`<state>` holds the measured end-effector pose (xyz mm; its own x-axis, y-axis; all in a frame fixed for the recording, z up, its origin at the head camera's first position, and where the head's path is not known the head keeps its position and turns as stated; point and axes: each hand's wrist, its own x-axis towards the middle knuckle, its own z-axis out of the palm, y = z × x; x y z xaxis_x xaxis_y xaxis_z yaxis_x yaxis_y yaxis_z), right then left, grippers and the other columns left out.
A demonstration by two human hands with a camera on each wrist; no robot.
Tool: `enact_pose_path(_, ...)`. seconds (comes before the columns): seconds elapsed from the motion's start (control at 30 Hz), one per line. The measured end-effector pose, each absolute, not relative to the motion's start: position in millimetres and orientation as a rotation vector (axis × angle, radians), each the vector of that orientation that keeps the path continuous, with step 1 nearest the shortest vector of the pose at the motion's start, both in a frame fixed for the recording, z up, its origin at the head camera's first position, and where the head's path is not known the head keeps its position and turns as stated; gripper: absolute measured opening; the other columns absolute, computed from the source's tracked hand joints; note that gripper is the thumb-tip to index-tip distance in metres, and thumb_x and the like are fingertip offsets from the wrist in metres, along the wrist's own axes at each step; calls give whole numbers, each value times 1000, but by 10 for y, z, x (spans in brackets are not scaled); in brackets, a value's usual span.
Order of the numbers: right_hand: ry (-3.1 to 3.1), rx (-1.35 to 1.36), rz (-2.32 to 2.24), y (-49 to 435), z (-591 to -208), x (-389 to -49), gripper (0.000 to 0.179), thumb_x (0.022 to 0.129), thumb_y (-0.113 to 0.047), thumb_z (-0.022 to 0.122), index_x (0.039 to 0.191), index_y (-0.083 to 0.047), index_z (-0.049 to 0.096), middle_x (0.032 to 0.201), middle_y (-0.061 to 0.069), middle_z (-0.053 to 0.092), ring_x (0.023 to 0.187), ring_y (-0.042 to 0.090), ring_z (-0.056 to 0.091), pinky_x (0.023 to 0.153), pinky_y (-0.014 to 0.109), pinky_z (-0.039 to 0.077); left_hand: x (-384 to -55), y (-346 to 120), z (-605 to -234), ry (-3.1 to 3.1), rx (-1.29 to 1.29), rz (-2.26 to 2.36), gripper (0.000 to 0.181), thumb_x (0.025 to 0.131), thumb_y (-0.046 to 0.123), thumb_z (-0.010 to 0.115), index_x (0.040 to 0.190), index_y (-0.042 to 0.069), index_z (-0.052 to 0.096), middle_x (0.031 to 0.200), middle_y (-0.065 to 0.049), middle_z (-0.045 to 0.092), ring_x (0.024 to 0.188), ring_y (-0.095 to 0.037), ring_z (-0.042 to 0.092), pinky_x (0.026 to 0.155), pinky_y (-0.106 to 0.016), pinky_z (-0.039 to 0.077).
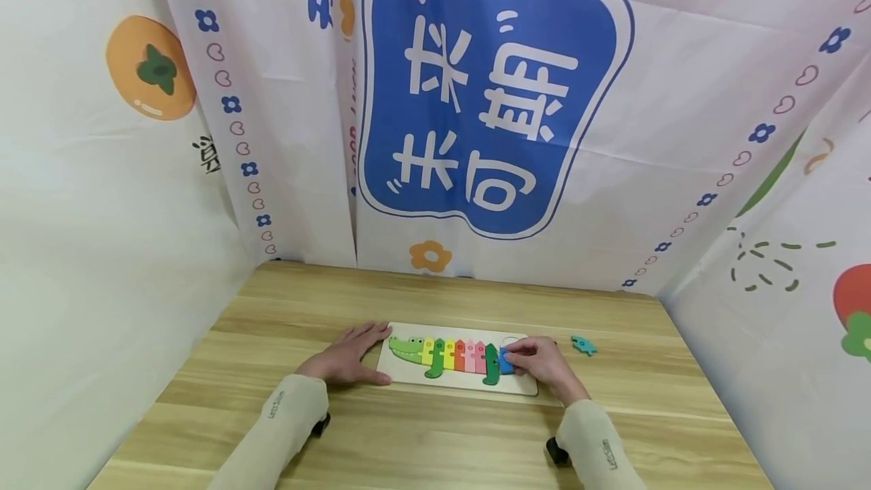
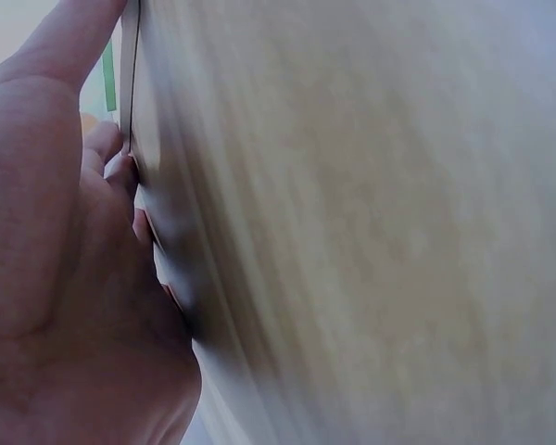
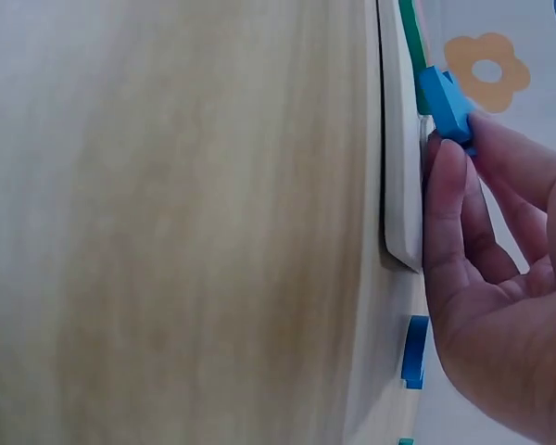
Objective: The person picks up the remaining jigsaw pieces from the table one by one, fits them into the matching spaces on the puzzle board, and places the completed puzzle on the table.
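A pale wooden puzzle board (image 1: 463, 389) lies on the table, with a crocodile puzzle built up in it: a light green head (image 1: 406, 348), then yellow, green, orange and pink body pieces and a dark green leg piece (image 1: 491, 365). My left hand (image 1: 347, 358) rests at the board's left end with fingers spread, its thumb at the near edge. Between thumb and fingers, my right hand (image 1: 542, 361) pinches a blue puzzle piece (image 3: 445, 104) at the board's right end, beside the dark green piece. In the right wrist view the blue piece looks tilted above the board.
A teal puzzle piece (image 1: 583, 345) lies on the wooden table (image 1: 422, 445), right of the board. The right wrist view shows another blue piece (image 3: 414, 352) beyond the board's end. Printed cloth (image 1: 306, 172) hangs behind the table and along both sides.
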<state>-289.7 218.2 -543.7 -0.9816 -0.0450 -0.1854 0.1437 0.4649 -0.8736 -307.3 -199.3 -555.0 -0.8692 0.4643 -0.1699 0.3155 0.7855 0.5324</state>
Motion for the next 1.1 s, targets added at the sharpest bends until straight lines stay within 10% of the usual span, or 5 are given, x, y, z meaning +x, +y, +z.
enact_pose_path(1.1, 2673, 46, -1413, 2083, -5460, -2872, 9, 90, -6, 80, 98, -8, 81, 90, 5, 71, 79, 18, 61, 66, 29, 56, -3074, -1993, -5559, 2678, 619, 715, 107, 82, 64, 79, 166, 21, 27, 174, -7, 18, 160, -39, 11, 128, -64, 8)
